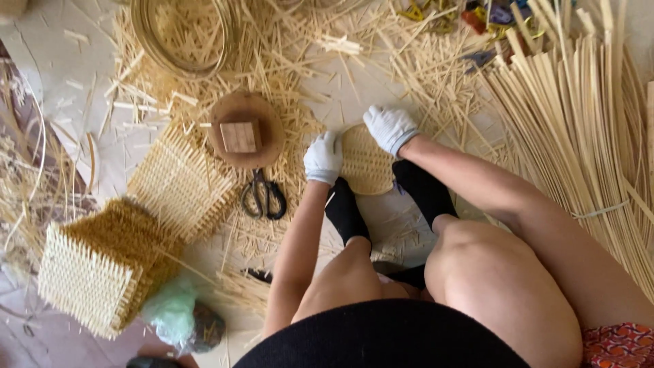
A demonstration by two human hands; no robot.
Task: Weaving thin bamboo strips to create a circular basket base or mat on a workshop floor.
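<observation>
I sit on the floor, looking down at my knees and black-socked feet. A small round woven bamboo mat [366, 162] lies on the floor, pinned under my feet at its near edge. My left hand [323, 157], in a white glove, presses on the mat's left edge. At the mat's upper right edge, my right hand [390, 127], also gloved in white, grips the rim. Both hands have their fingers curled onto the weave.
Black scissors [263, 195] lie left of the mat, below a round wooden block [246, 129]. Stacked woven panels [116, 252] sit at the left. Long bamboo strips [579, 129] fan out at the right, a coiled hoop [182, 34] at top, loose slivers all around.
</observation>
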